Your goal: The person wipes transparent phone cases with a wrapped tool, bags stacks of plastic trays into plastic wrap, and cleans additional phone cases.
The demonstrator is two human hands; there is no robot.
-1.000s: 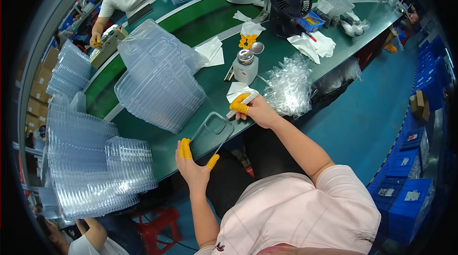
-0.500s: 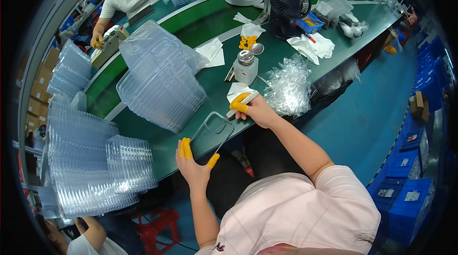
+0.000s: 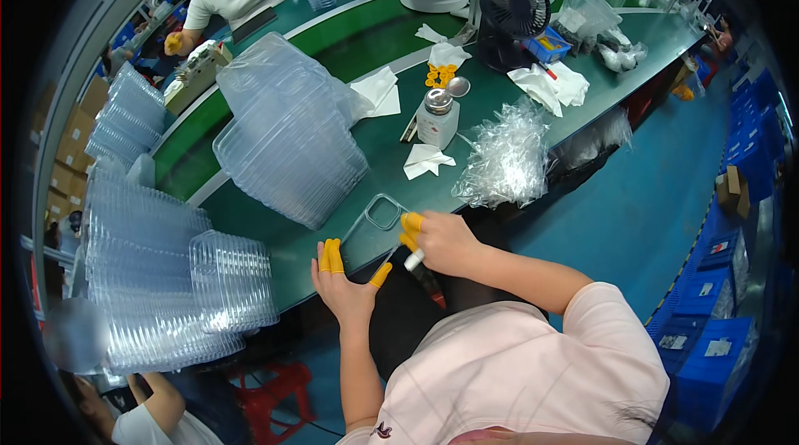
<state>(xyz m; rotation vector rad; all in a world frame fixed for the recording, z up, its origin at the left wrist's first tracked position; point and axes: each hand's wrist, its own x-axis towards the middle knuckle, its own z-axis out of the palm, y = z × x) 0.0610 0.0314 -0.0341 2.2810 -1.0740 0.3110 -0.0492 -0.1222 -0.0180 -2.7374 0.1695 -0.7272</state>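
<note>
At green bench edge: right hand [image 3: 445, 241] fingers pinch clear phone case [image 3: 376, 224] (plus small white tool [image 3: 414, 259]); left hand [image 3: 345, 287] fingers released.

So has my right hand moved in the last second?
Yes. The right hand, gripping a tool, has pulled back off the tissue toward the table's near edge, away from the bottle.

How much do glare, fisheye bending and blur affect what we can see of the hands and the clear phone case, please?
Head view: even overhead light, faint shadows; the green table edge bows with the fisheye; black corners frame the picture. Glare streaks the stacked clear trays and crinkled plastic bags. The clear phone case is hard to make out against the table. The left hand and right hand look sharp; a co-worker's face is blurred.
</note>
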